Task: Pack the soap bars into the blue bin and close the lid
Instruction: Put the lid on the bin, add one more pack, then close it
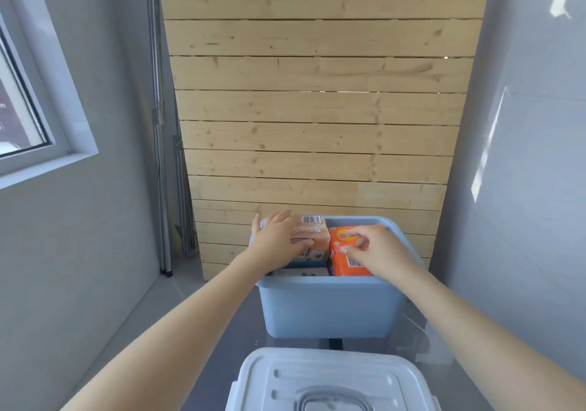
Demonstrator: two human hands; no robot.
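Nearest you, the lid lies off the bin, flat on the grey surface. Just beyond it stands the blue bin, open, with soap bars packed inside. Your left hand rests with straight fingers on the beige bar, grip wide. Your right hand pinches the orange bar beside it, grip narrow on the wrapper. Behind the bin rises a plank wall.
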